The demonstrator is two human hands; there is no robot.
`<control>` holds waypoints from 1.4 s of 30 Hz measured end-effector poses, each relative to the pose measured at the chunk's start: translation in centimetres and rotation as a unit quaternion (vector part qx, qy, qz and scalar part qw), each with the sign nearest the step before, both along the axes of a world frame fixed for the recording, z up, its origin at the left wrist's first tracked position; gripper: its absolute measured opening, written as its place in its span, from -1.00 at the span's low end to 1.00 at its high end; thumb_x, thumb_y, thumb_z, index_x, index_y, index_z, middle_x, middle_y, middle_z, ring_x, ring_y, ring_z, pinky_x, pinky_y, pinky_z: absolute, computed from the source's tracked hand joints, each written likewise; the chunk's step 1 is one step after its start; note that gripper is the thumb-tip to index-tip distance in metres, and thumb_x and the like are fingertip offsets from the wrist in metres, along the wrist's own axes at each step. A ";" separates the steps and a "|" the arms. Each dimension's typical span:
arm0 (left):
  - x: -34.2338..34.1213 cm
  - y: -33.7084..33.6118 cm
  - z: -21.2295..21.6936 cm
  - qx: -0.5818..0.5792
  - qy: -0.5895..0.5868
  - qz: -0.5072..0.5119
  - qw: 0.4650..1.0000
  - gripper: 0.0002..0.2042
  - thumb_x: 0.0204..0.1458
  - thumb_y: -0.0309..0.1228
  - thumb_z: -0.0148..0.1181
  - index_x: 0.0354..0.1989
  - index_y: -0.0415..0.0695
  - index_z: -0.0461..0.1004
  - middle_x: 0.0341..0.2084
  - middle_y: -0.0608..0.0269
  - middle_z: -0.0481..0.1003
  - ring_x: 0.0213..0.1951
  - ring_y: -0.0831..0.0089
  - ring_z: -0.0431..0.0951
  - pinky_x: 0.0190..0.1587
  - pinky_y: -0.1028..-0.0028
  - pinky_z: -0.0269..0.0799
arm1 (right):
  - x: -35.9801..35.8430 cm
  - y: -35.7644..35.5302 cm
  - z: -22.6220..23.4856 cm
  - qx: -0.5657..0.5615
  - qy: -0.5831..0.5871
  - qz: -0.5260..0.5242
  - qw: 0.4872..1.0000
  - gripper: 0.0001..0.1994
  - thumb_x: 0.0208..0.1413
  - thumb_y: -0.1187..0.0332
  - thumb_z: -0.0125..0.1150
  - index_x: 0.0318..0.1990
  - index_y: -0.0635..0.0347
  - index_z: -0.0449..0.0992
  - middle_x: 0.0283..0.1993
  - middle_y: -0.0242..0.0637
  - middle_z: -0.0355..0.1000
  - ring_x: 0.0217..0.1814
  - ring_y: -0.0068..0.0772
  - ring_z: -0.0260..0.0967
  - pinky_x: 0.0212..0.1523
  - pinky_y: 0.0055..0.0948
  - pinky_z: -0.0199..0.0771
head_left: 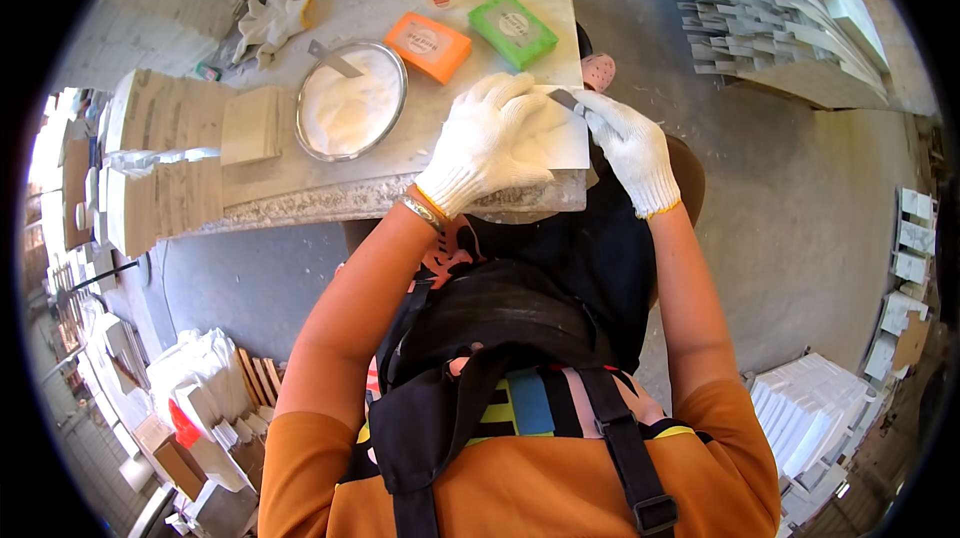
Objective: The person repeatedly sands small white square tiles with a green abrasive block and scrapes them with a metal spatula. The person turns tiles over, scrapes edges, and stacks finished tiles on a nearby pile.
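Observation:
My left hand (pixel 485 143), in a white knit glove, lies with its fingers stretched out over a white stone tile (pixel 572 146) at the table's right corner, pressing on it. In my gloved right hand (pixel 630 143) is a small scraper (pixel 564 98) with a dark flat blade, pinched between thumb and fingers. The blade reaches over the tile's far right edge. To the left of my left hand stands a round metal bowl (pixel 304 128) with white paste (pixel 345 108) in it. A wide metal scraper (pixel 335 60) rests across the bowl's far rim.
Beyond my hands lie an orange block (pixel 428 45) and a green block (pixel 512 30). Stone slabs (pixel 165 113) are stacked at the table's left, near a crumpled glove (pixel 270 26). Tall tile stacks (pixel 770 28) stand on the floor at far right. A pink shoe (pixel 599 72) shows past the table edge.

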State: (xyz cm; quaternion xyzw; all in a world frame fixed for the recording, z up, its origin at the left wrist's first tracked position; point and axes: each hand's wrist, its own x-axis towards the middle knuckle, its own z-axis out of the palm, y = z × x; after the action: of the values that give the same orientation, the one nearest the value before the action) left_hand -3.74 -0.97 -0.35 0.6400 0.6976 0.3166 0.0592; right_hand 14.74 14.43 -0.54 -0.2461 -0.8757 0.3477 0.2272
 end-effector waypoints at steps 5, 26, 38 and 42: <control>-0.2 -0.4 -0.4 0.004 -0.002 0.004 1.000 -0.11 -0.45 -0.09 0.59 0.22 -0.03 0.42 0.25 0.08 0.37 0.30 -0.01 0.32 0.31 0.04 0.25 | 2.3 -2.3 0.2 0.021 -0.018 0.033 0.999 -0.72 0.21 0.38 0.23 0.06 -0.07 0.64 -0.19 -0.24 0.62 -0.18 -0.17 0.60 -0.18 -0.31 0.59; -0.1 -0.1 -0.7 -0.003 0.024 0.009 1.000 -0.15 -0.44 -0.06 0.55 0.18 -0.01 0.42 0.27 0.10 0.34 0.33 -0.01 0.27 0.30 0.05 0.26 | 4.3 -4.3 1.7 -0.322 0.028 -0.033 0.946 -0.59 0.30 0.52 0.11 0.29 0.22 0.40 -0.15 -0.26 0.60 -0.22 -0.59 0.51 -0.16 -0.51 0.52; 2.9 1.9 1.2 -0.020 0.041 0.039 0.998 -0.18 -0.45 -0.08 0.52 0.17 0.07 0.45 0.12 0.11 0.42 0.23 0.00 0.35 0.28 0.06 0.21 | 3.8 -5.0 -1.0 -0.193 0.130 -0.122 0.965 -0.81 0.25 0.56 0.21 0.00 0.28 0.50 -0.09 -0.22 0.59 -0.12 -0.50 0.57 -0.04 -0.49 0.55; 3.7 1.2 1.8 0.007 -0.038 0.034 0.999 -0.18 -0.45 -0.11 0.52 0.18 0.04 0.46 0.15 0.08 0.43 0.23 0.00 0.36 0.29 0.05 0.22 | 3.3 -5.7 -1.2 -0.076 0.153 -0.092 0.981 -0.79 0.19 0.63 0.24 -0.03 0.27 0.52 -0.03 -0.15 0.59 -0.01 -0.35 0.59 0.06 -0.42 0.53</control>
State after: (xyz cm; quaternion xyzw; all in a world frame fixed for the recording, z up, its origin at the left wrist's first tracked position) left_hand -0.05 0.20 1.41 0.6033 0.7144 0.3474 0.0708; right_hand 18.08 8.69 -1.72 -0.2863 -0.7749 0.4246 0.3705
